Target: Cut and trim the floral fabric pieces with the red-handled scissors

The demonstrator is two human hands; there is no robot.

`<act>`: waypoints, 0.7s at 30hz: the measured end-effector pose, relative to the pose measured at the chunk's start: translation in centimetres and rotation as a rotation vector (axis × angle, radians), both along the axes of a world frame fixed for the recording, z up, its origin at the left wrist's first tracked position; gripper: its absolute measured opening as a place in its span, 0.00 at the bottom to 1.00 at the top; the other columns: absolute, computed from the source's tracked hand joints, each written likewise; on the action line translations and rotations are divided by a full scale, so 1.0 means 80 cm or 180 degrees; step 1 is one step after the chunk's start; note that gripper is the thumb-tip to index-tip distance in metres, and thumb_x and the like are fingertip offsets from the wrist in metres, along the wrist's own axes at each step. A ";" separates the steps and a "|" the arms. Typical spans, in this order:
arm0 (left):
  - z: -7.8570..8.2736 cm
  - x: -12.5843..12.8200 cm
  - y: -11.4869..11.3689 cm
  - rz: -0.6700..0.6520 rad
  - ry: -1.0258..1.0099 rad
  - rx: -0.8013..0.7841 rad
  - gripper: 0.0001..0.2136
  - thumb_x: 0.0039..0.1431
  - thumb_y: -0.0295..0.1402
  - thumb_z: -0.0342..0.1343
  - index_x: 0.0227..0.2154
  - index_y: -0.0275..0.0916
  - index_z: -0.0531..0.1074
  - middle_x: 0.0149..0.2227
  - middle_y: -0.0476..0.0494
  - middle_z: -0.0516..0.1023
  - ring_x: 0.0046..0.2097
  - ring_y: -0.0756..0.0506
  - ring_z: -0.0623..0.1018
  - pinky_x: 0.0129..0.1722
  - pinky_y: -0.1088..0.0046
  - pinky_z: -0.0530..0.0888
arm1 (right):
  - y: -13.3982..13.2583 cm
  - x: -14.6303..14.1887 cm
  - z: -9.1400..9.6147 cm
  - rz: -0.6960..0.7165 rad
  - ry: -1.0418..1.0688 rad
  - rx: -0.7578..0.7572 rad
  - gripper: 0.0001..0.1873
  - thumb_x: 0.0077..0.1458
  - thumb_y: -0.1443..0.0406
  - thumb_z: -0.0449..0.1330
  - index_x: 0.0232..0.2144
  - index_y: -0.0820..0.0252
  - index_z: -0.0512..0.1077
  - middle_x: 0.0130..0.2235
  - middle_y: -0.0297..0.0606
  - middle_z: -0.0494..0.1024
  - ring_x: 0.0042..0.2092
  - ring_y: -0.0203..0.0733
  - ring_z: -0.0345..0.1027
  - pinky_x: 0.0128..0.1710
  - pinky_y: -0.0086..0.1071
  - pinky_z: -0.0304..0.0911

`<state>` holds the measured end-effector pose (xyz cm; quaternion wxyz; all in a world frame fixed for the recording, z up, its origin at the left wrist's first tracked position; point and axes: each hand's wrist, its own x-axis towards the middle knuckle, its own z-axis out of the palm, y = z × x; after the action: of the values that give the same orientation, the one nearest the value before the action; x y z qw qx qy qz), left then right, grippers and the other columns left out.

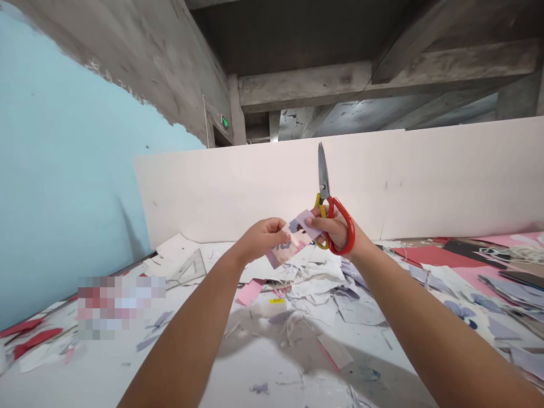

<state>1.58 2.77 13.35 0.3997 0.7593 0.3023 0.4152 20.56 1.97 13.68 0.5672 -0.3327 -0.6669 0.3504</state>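
Observation:
In the head view my left hand pinches the left side of a small patterned piece of paper, pale pink and lilac with darker shapes on it. My right hand grips the right end of the same piece between thumb and finger. Scissors with one red and one yellow handle also hang in my right hand. Their blades point up, look closed together, and stand clear of the paper. The piece is held above the littered white table.
Cut scraps lie heaped beneath my hands, with a pink scrap among them. Sheets and red pieces cover the right side. A white panel rises behind the table, a blue wall at left. A patch at left is blurred out.

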 end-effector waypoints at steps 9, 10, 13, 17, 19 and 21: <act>0.001 0.000 -0.015 0.0507 0.0723 0.0613 0.07 0.46 0.37 0.55 0.27 0.41 0.71 0.25 0.48 0.70 0.24 0.50 0.67 0.19 0.77 0.59 | -0.019 -0.014 0.002 -0.0166 -0.0622 -0.0017 0.13 0.40 0.59 0.63 0.21 0.61 0.64 0.14 0.27 0.64 0.16 0.30 0.57 0.16 0.24 0.52; 0.001 0.001 -0.016 0.0528 0.0744 0.0671 0.09 0.47 0.39 0.54 0.29 0.41 0.72 0.26 0.48 0.71 0.25 0.50 0.68 0.20 0.76 0.60 | -0.021 -0.018 0.001 -0.0214 -0.0639 -0.0022 0.14 0.41 0.57 0.62 0.21 0.61 0.64 0.15 0.27 0.64 0.16 0.30 0.57 0.16 0.24 0.52; 0.002 0.001 -0.012 0.0473 0.0672 0.0547 0.11 0.49 0.41 0.53 0.32 0.40 0.72 0.28 0.47 0.72 0.28 0.49 0.70 0.24 0.76 0.63 | -0.020 -0.027 -0.002 -0.0313 -0.0277 -0.0026 0.20 0.47 0.49 0.55 0.24 0.60 0.64 0.17 0.29 0.65 0.16 0.30 0.57 0.15 0.25 0.53; 0.005 -0.009 0.000 0.0397 0.0380 0.0115 0.14 0.48 0.42 0.54 0.34 0.38 0.69 0.27 0.47 0.71 0.26 0.50 0.71 0.24 0.76 0.65 | -0.009 -0.021 -0.004 -0.0291 0.0415 0.0117 0.27 0.52 0.44 0.43 0.29 0.61 0.65 0.24 0.36 0.70 0.18 0.32 0.60 0.17 0.27 0.57; 0.006 -0.014 0.004 0.0461 0.0218 0.0068 0.13 0.48 0.42 0.54 0.34 0.38 0.68 0.25 0.49 0.70 0.24 0.51 0.71 0.23 0.76 0.65 | -0.005 -0.013 -0.003 -0.0178 0.0352 0.0249 0.24 0.52 0.46 0.47 0.31 0.61 0.66 0.28 0.38 0.72 0.25 0.36 0.66 0.23 0.28 0.61; 0.006 -0.017 0.006 0.0514 0.0123 0.0109 0.13 0.48 0.42 0.54 0.32 0.38 0.68 0.24 0.50 0.69 0.23 0.51 0.70 0.23 0.77 0.65 | 0.000 -0.004 -0.003 -0.0045 0.0222 0.0270 0.17 0.51 0.52 0.55 0.32 0.60 0.67 0.32 0.38 0.73 0.33 0.39 0.68 0.31 0.29 0.63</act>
<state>0.24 3.23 13.80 0.3460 0.7470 0.3631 0.4364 20.23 1.95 13.43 0.6062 -0.3007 -0.6586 0.3292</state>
